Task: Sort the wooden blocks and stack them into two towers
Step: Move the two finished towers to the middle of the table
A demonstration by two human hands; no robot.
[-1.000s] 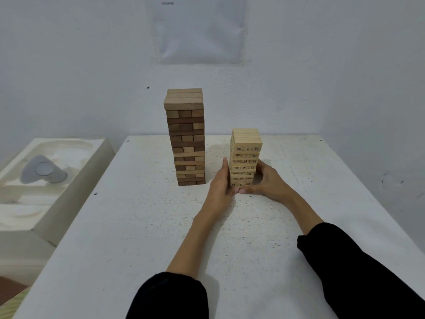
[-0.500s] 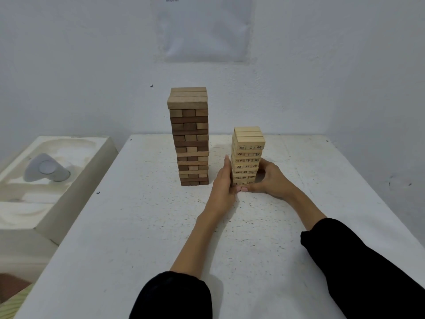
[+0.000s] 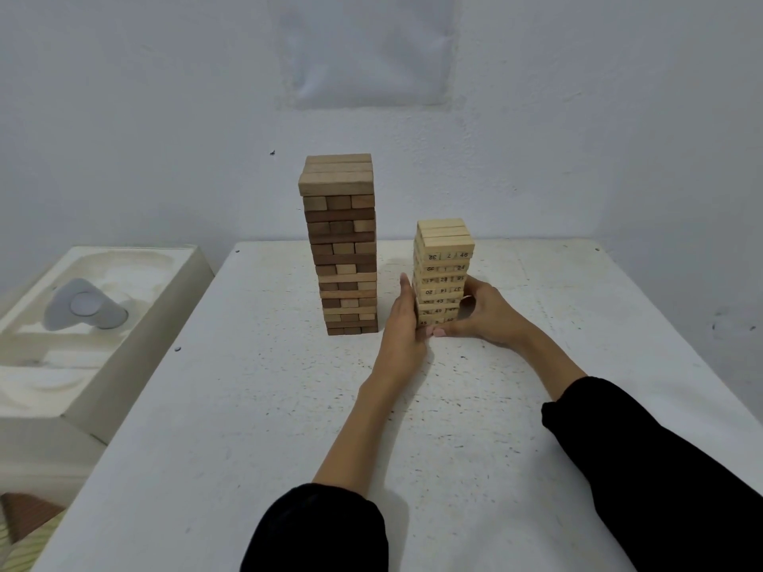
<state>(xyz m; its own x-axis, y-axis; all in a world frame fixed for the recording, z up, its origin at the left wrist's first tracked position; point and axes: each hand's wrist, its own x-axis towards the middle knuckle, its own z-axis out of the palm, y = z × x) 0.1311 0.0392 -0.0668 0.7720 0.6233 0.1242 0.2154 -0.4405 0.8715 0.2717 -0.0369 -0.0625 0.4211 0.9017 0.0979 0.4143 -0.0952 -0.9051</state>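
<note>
Two towers upright on desk point(image 3: 247, 406), mid-frame; shorter one held from both sides.
Dark tower point(image 3: 339, 241) stands centre; pale tower point(image 3: 444, 262), numbered blocks, just right of it, not touching. Left grip point(image 3: 402, 324), fingers straight and together, presses flat against pale tower's left side. Right grip point(image 3: 483, 313) curls round its lower right side, thumb at the base.

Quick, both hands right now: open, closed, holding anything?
Left hand: open, straight fingers pressed against the pale tower, left side.
Right hand: closed, fingers curled round the pale tower low on its right.
</note>
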